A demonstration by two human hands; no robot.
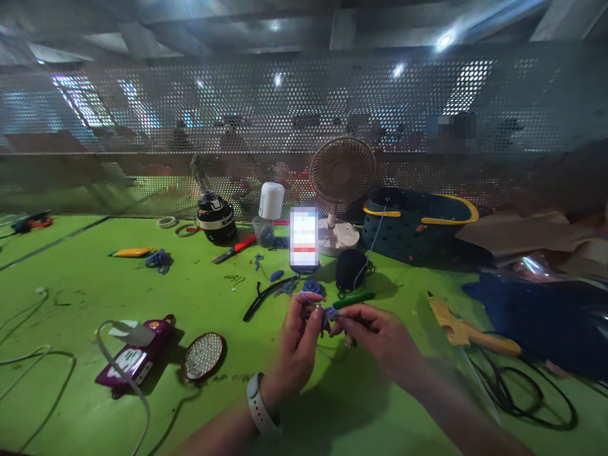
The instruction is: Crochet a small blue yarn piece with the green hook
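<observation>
Between my two hands is a small purple crochet piece (331,313). My left hand (304,339) pinches it from the left, with a strand of yarn over the forefinger. From the right, my right hand (375,332) has thumb and forefinger closed at the piece's edge. A thick green handle (354,300), like that of a crochet hook, shows just beyond my right fingers; whether they touch it I cannot tell. Behind it sits a dark ball of yarn (351,269). Another purple crocheted piece (313,289) lies just past my left fingertips.
A lit phone (304,237) stands before a fan (342,171). Right are a basket (418,225), a yellow glue gun (468,329) with coiled cord, and dark blue cloth (536,323). Left are a purple power bank (137,358), a round studded object (204,356) and a red-handled knife (237,248).
</observation>
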